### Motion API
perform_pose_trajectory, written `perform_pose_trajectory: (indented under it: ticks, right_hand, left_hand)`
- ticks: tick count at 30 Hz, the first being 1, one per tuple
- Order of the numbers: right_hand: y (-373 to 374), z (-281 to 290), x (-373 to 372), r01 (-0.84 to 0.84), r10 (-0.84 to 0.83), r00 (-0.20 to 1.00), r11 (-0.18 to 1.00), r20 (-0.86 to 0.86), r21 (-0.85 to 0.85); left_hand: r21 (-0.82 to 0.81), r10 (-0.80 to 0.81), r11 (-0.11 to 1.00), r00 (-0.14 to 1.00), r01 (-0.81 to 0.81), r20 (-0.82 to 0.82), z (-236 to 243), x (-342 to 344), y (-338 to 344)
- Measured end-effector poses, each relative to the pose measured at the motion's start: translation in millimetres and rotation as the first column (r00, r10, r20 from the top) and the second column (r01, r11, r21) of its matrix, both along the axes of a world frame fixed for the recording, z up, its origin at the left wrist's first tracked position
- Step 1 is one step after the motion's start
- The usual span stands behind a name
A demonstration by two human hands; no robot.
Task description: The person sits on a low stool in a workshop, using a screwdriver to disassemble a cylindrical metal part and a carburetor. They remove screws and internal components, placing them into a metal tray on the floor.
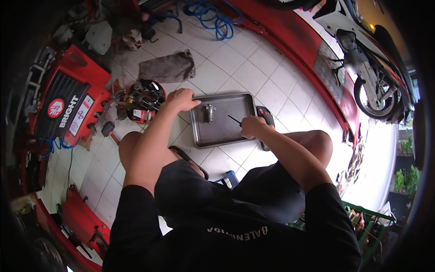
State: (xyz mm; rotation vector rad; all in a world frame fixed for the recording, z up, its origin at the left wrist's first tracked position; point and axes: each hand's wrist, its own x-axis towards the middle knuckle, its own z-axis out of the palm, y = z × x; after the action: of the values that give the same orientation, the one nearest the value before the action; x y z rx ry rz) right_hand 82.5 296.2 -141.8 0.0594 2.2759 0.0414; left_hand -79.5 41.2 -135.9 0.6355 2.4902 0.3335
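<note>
A shallow grey metal tray (225, 145) lies on the floor before my knees. Inside its left half stands a small cylindrical metal part (209, 113). My left hand (182, 99) is at the tray's far left corner, with its thumb over the rim and its other fingers bent and partly hidden. Over the tray's right side, my right hand (253, 127) is closed round a thin, dark-shafted tool (234, 119) that points left toward the metal part. The tool's handle is covered by my fingers, and neither hand touches the part.
Left of the tray sits a round container of tools (146, 100). A grey rag (166, 67) lies beyond it on the tiles. A red machine (65, 102) stands at left, a motorcycle (374, 86) on a red ramp (290, 38) at right, and a blue hose (217, 20) coils far off.
</note>
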Motion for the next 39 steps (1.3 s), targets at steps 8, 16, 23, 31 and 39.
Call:
perform_pose_trajectory:
  ticks: [8,16,23,31,39]
  right_hand:
    - [-12.2,5.5,28.7,-0.17,0.167,0.963,0.985,-0.21,0.004]
    - [-5.3,-26.6,51.5,-0.284,0.3,0.918,0.954,-0.26,0.099]
    - [-1.5,-31.4,80.5,-0.342,0.355,0.826,0.933,-0.438,0.111]
    - [16.9,-57.0,89.6,-0.409,0.348,0.697,0.911,-0.627,0.05]
    - [10.9,-58.6,72.7,-0.375,0.252,0.708,0.926,-0.66,-0.048]
  left_hand:
    - [0.074,-0.172,0.984,0.973,0.162,0.153,-49.5,78.8,-12.4]
    - [0.017,-0.02,1.0,0.997,0.019,0.069,-62.5,109.6,-65.0]
    - [0.046,0.124,0.991,0.992,-0.123,-0.029,-57.0,130.6,-102.6]
    - [-0.033,0.087,0.995,0.992,-0.091,-0.094,-64.3,150.4,-107.7]
    - [-0.091,0.091,0.991,0.995,-0.094,-0.036,-75.8,140.9,-100.5]
